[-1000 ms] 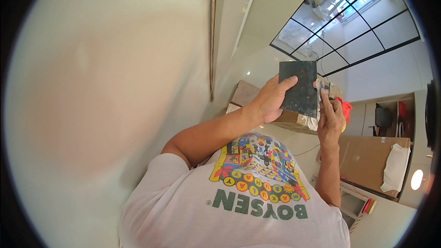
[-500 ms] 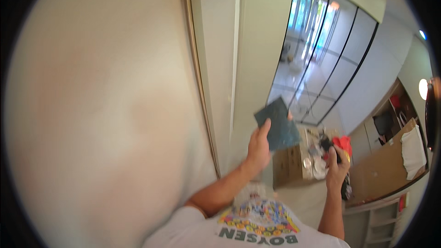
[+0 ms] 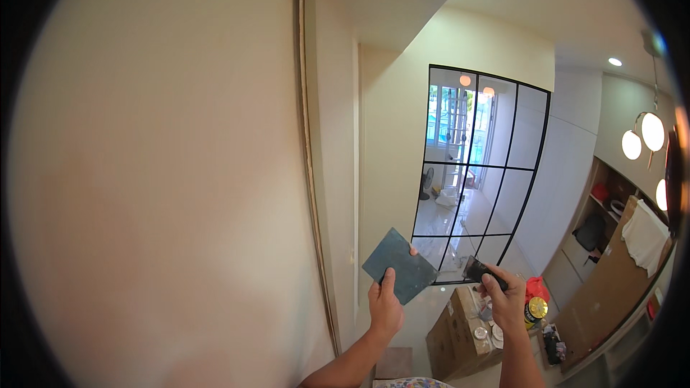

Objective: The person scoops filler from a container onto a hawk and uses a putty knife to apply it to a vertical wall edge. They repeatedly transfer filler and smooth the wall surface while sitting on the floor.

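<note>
My left hand point(image 3: 387, 310) grips a thin, square, dark grey-green board point(image 3: 399, 262), its thumb lying across the near face and a fingertip showing at the far edge. To the right, my right hand point(image 3: 507, 300) is closed round the black handle of a putty knife point(image 3: 474, 269). Its short blade points left toward the board's right corner, and a small gap seems to separate them. Both hands are held up in front of me, with the large cream wall point(image 3: 180, 172) on my left.
Below my right hand stands a cardboard box point(image 3: 453, 338) carrying small containers, with a yellow-lidded can point(image 3: 535, 309) and a red bag point(image 3: 536, 287) beside it. A narrow vertical trim point(image 3: 307, 115) edges the wall. Ahead is a black-framed glass partition point(image 3: 471, 165); a brown panel point(image 3: 596, 291) leans right.
My view has tilted up, so ceiling lights show and both hands sit lower in the picture. The putty knife's blade now shows clearly, turned toward the board. Both hands keep their hold.
</note>
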The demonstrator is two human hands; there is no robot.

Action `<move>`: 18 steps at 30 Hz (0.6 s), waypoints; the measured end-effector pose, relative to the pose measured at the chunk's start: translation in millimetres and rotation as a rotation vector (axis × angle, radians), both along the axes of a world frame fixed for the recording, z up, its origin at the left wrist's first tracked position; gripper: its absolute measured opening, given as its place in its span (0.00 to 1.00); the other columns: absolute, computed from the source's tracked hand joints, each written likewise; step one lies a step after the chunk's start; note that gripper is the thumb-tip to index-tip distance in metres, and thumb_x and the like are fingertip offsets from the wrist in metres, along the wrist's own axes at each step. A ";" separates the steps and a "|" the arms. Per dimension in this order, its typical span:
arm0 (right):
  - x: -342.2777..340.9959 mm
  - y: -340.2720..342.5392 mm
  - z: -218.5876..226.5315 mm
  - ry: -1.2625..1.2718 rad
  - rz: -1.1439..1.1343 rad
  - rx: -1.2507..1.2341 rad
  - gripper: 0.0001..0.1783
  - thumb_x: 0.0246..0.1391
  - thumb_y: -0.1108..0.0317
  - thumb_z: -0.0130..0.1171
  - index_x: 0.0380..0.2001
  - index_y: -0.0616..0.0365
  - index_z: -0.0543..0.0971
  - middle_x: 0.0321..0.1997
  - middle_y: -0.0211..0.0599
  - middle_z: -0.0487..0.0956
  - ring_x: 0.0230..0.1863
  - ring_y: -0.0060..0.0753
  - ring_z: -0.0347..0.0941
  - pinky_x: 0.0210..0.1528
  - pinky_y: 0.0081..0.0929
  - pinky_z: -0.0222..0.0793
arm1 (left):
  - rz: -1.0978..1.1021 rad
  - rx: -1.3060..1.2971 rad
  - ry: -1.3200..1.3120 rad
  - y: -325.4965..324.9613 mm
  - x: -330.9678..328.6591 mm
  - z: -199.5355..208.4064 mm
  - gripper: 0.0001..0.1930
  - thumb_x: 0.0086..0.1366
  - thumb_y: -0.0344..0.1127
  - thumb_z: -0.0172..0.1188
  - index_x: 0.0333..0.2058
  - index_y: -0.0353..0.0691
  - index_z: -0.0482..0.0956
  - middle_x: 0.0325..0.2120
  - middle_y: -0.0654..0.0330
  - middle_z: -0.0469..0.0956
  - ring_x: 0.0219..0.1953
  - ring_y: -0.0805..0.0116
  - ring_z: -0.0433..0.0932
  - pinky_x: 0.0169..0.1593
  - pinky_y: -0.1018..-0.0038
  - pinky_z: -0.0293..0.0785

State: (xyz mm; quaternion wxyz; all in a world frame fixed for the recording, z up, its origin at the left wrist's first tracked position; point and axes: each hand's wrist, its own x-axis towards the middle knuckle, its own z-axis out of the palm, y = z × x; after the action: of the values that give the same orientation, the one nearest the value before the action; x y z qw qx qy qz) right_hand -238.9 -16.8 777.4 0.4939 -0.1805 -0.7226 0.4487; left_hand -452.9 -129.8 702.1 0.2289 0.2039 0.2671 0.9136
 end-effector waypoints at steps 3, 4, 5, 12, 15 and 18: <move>-11.2 0.0 11.4 -0.028 -0.025 0.045 0.10 0.68 0.72 0.65 0.47 0.67 0.86 0.33 0.32 0.83 0.30 0.20 0.77 0.35 0.21 0.73 | 0.107 -0.036 0.153 -8.5 1.1 9.1 0.20 0.85 0.40 0.47 0.64 0.31 0.72 0.60 0.55 0.79 0.61 0.65 0.77 0.66 0.66 0.72; -16.1 -1.1 15.9 -0.042 -0.041 0.053 0.10 0.68 0.71 0.65 0.47 0.66 0.86 0.32 0.32 0.83 0.30 0.20 0.77 0.35 0.21 0.72 | 0.141 -0.046 0.193 -12.0 1.2 14.0 0.21 0.85 0.39 0.46 0.64 0.30 0.72 0.60 0.54 0.79 0.61 0.64 0.77 0.67 0.66 0.71; -21.5 -2.3 20.6 -0.040 -0.030 0.079 0.10 0.67 0.71 0.65 0.47 0.66 0.86 0.33 0.33 0.83 0.31 0.21 0.77 0.36 0.22 0.72 | 0.171 -0.067 0.228 -15.1 2.0 19.5 0.21 0.85 0.39 0.45 0.65 0.30 0.71 0.60 0.54 0.78 0.61 0.63 0.77 0.68 0.66 0.71; -74.7 -31.1 31.9 -0.025 -0.048 0.555 0.13 0.63 0.76 0.65 0.51 0.63 0.86 0.39 0.47 0.84 0.39 0.46 0.82 0.43 0.35 0.77 | 0.357 0.071 0.543 -21.0 -7.2 44.0 0.25 0.86 0.39 0.39 0.69 0.23 0.65 0.66 0.48 0.74 0.67 0.59 0.74 0.72 0.62 0.68; -100.6 -38.6 27.2 -0.014 -0.010 0.634 0.17 0.61 0.77 0.66 0.54 0.61 0.85 0.44 0.46 0.84 0.41 0.47 0.82 0.42 0.36 0.79 | 0.490 0.022 0.511 -17.2 -15.5 39.3 0.24 0.85 0.41 0.45 0.66 0.25 0.67 0.63 0.47 0.76 0.63 0.57 0.76 0.66 0.65 0.75; -120.8 -42.0 20.7 0.007 -0.029 0.731 0.18 0.61 0.78 0.66 0.55 0.62 0.85 0.45 0.46 0.83 0.41 0.46 0.82 0.41 0.36 0.79 | 0.524 -0.032 0.497 -14.8 -16.9 29.1 0.24 0.86 0.42 0.43 0.66 0.26 0.68 0.63 0.47 0.76 0.63 0.58 0.76 0.66 0.65 0.74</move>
State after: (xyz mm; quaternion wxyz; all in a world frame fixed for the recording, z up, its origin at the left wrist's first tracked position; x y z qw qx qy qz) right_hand -359.7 -58.7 798.1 0.5347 -0.0008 -0.8309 0.1542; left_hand -469.8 -144.6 731.2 -0.0817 0.3410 0.3718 0.8595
